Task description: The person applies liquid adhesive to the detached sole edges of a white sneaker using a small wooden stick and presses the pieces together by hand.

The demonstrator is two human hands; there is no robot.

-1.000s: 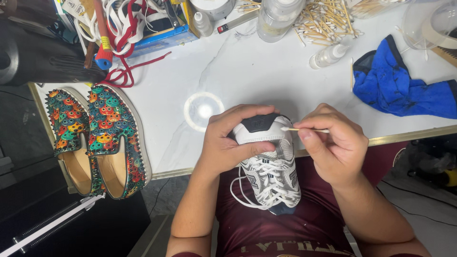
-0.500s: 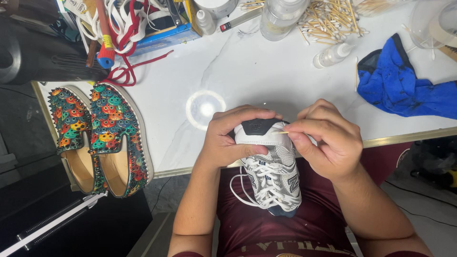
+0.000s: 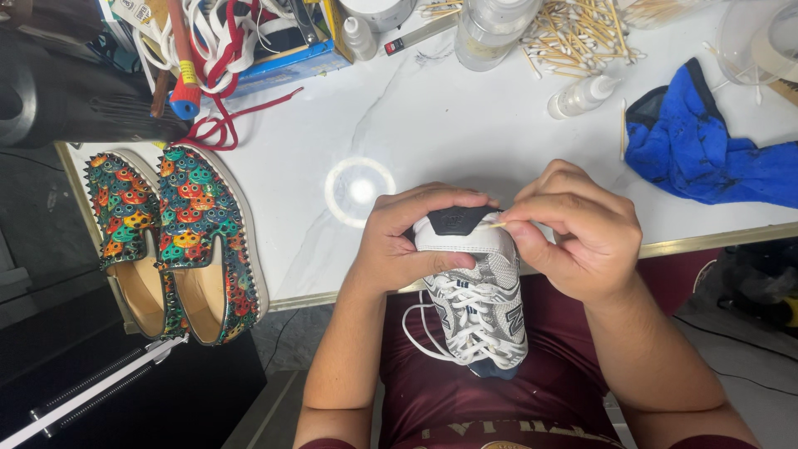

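Sneaker (image 3: pixel 475 312) is what I've got in both hands right now — a white and grey mesh one with white laces, heel pointing away from me and toe down over my lap, held just off the near edge of the white counter (image 3: pixel 449 125). My left hand (image 3: pixel 407 241) is wrapped around the heel end, fingers curled over the black tab at the top and thumb pressing the side. My right hand (image 3: pixel 582 241) is pinched shut on a thin cotton swab (image 3: pixel 495 224), with its tip touching the black heel tab.

Off to my left, a pair of colourful studded slip-ons (image 3: pixel 170 237) sits side by side at the counter's corner. Further back there's a pile of white and red laces (image 3: pixel 224 58), a clear bottle (image 3: pixel 490 33), a small dropper bottle (image 3: pixel 582 96) lying on its side, and a scattered heap of cotton swabs (image 3: pixel 582 33). A crumpled blue cloth (image 3: pixel 706 150) lies at the right side of the counter — well apart from my hands. A bright light spot reflects off the marble just beyond my left hand.
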